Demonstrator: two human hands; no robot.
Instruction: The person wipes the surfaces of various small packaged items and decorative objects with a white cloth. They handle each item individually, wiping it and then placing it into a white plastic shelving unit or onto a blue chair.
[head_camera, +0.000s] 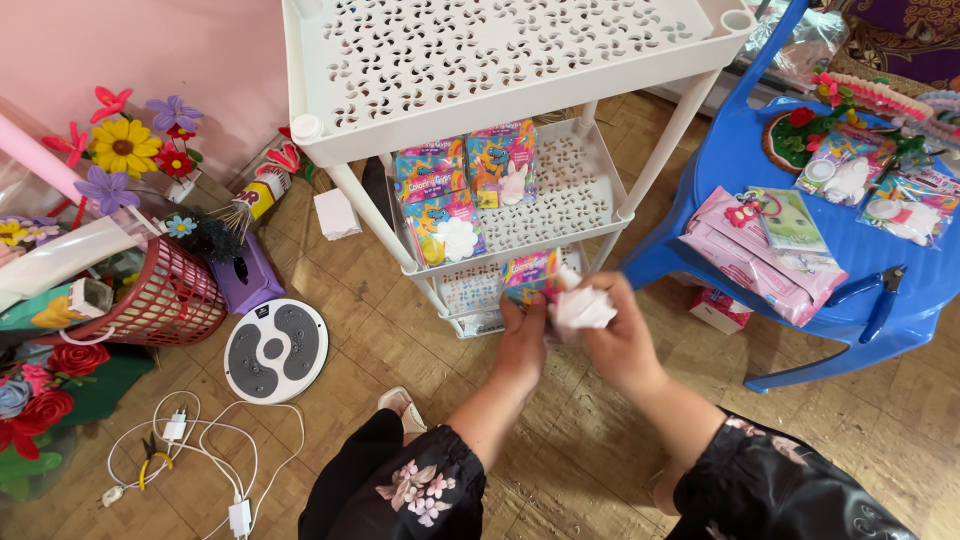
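Observation:
My left hand grips a small colourful clear-wrapped packet from below. My right hand pinches the white figure-shaped piece at the packet's right end. Both hands are held together in front of the lower tier of a white perforated plastic shelf rack. Three similar colourful packets lie on the rack's middle tier, just beyond my hands.
A blue plastic chair at right carries pink packets, craft items and blue pliers. At left stand a red basket, paper flowers, a round grey-and-white disc, and white charger cables on the wooden floor.

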